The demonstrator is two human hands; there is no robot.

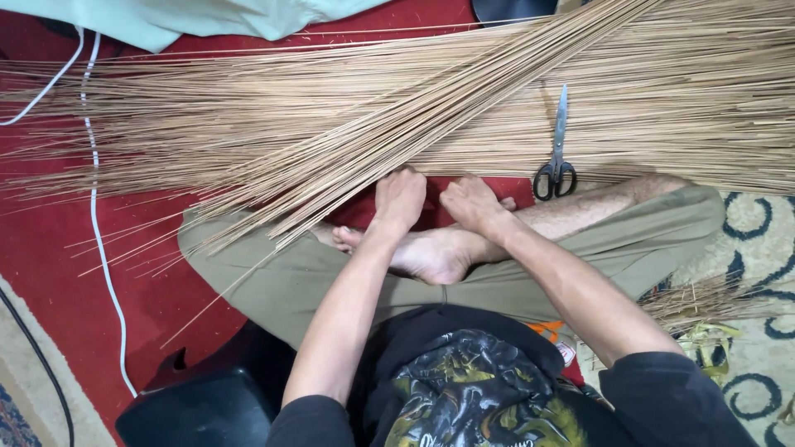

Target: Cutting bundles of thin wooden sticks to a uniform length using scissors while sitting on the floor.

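Across red carpet (50, 248), sticks (348, 124) run left-right under both hands.

Sticks: thin, dry, tan plant-fibre sticks (464, 108), matt, stiff.
Scissors: dull grey metal blades, glossy black plastic handles (556, 157).
Floor: red matt carpet (50, 248).
Shorts: olive woven cloth (273, 281).

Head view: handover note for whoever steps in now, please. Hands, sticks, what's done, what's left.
Left hand: fingers curled on the near edge of the stick pile.
Right hand: beside it, gripping the same edge.
Sticks: thin tan ones fanned across the red mat and over the lap.
Scissors: lying closed on the sticks, untouched.
Done: sticks laid out, none visibly bundled.
Left: the whole pile is loose.
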